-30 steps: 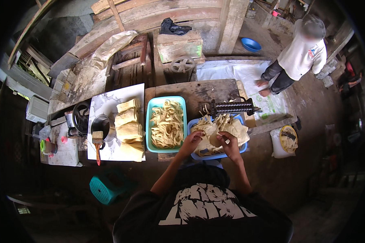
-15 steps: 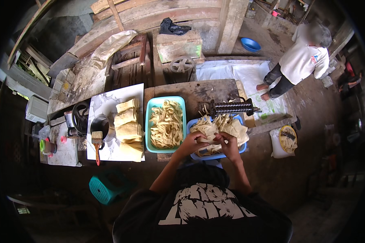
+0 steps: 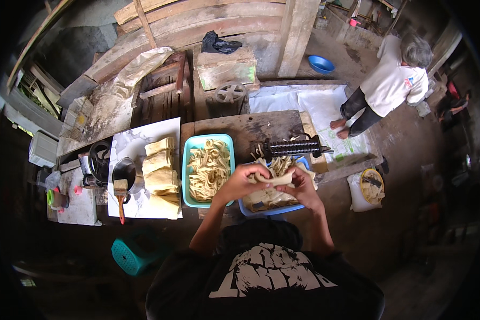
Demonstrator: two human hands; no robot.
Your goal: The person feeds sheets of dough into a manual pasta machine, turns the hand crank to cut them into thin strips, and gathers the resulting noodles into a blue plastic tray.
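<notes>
Dough strip (image 3: 274, 178) — pale, soft and folded on itself — is pinched between both hands just above the blue tray (image 3: 250, 209), in front of the person's chest. Much of the strip is covered by fingers, so its full length cannot be made out, nor whether its ends hang free. The left hand (image 3: 240, 182) is curled closed over the strip's left end, knuckles up; the right hand (image 3: 300, 186) is closed round the right end, thumb side toward the left hand, and the two hands nearly meet. The blue tray is largely hidden beneath the hands and a heap of similar pale pieces (image 3: 272, 196); only its near edge and a corner show. Just beyond the hands lies a dark ribbed roller (image 3: 293, 146) across the wooden board (image 3: 240, 128); its far end is hard to read against the white sheet (image 3: 309, 104). Left of the hands, a turquoise tray (image 3: 189, 160) holds a tangle of cut strips (image 3: 209, 169), and further left a stack of folded dough sheets (image 3: 160, 173) lies on a marbled slab (image 3: 130, 146), beside a dark pan (image 3: 125, 172) and a brush with a red handle (image 3: 120, 194). A teal stool (image 3: 133, 253) sits low at the left, partly in shadow. At the upper right another person (image 3: 389, 85) stands bent over, well apart from the hands; what that person handles cannot be told. The picture's rim is black, and the left-side clutter is too dim to name.
</notes>
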